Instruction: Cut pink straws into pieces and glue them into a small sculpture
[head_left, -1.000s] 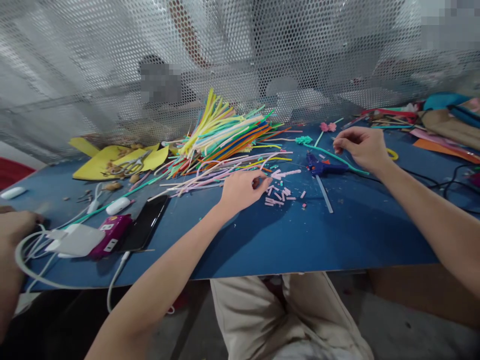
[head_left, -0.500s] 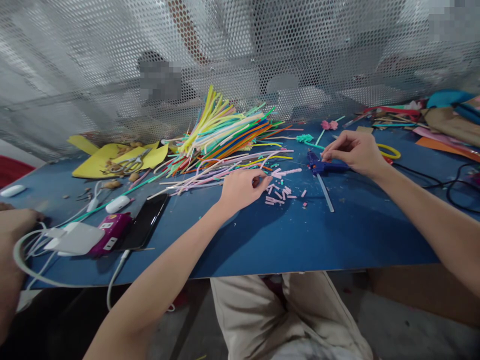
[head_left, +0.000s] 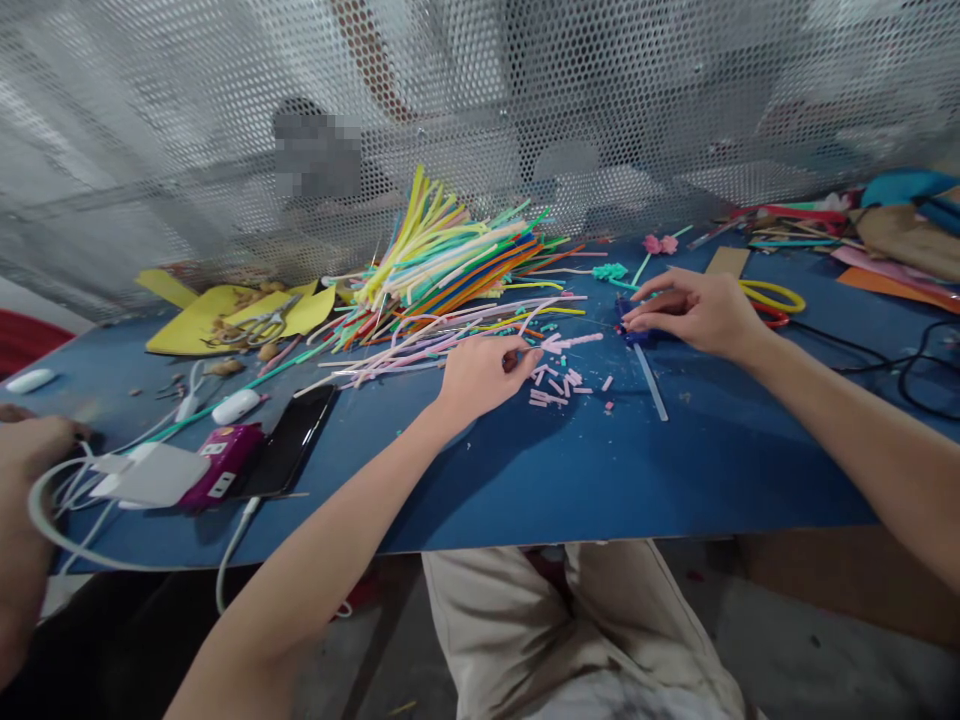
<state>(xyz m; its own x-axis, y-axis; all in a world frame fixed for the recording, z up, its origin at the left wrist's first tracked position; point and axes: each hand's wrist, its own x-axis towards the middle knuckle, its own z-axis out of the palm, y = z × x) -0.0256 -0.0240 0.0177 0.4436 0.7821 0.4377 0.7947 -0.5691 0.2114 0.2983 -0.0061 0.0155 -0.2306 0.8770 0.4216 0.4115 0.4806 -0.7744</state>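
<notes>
My left hand (head_left: 484, 382) rests low over the table, thumb and fingertips pinched at the end of a lavender pipe cleaner piece (head_left: 577, 341) with short branches. Cut bits of lavender pipe cleaner (head_left: 556, 388) lie scattered just in front of it. To the right, my right hand (head_left: 694, 315) hovers over a blue glue gun (head_left: 639, 337), its thumb and fingers slightly apart. The hand hides most of the gun. A translucent glue stick (head_left: 652, 384) points toward me from under the gun.
A large bundle of coloured pipe cleaners (head_left: 450, 260) lies at the back. Scissors (head_left: 262, 325) sit on yellow sheets. A phone (head_left: 292, 445), purple power bank (head_left: 221, 465) and white cables are at left, near another person's hand (head_left: 34, 440). Perforated metal (head_left: 465, 120) stands behind.
My right hand has shifted slightly left over the glue gun, and its thumb and fingers have spread from a pinch. My left hand stays in place.
</notes>
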